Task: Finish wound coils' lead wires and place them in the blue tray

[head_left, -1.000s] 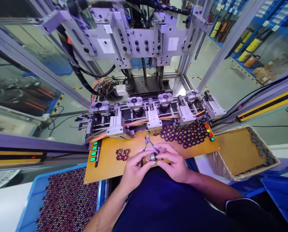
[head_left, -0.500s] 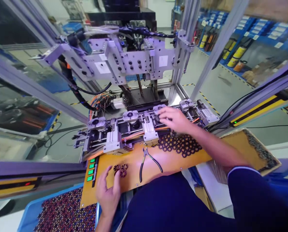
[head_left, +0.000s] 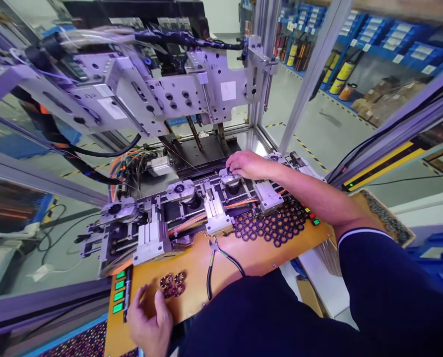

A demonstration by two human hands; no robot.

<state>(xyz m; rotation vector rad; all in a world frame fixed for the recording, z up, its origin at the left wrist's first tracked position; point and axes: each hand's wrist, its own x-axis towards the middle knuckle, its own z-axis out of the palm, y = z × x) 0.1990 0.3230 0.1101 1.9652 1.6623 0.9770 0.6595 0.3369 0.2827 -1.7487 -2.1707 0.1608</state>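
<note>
My right hand [head_left: 248,165] reaches forward over the machine and rests, fingers curled down, on the third round holder [head_left: 228,177] of the fixture row; whatever is under the fingers is hidden. My left hand [head_left: 148,320] lies on the orange board [head_left: 258,255] near its left end, fingers spread, just short of a few small dark ring parts [head_left: 172,283]. Black-handled cutters [head_left: 216,263] lie on the board between the hands. A spread of several ring parts [head_left: 271,225] covers the board's right side.
Two free round holders [head_left: 179,190] [head_left: 114,210] stand to the left on the fixture. Green buttons [head_left: 117,296] line the board's left edge. A blue bin of parts [head_left: 76,344] sits lower left. The metal head [head_left: 158,94] hangs overhead. A cardboard tray [head_left: 383,218] lies right.
The hands let go of a small part and the cutters, which now lie on the board. The right hand reached to the third holder; the left moved to the left ring parts.
</note>
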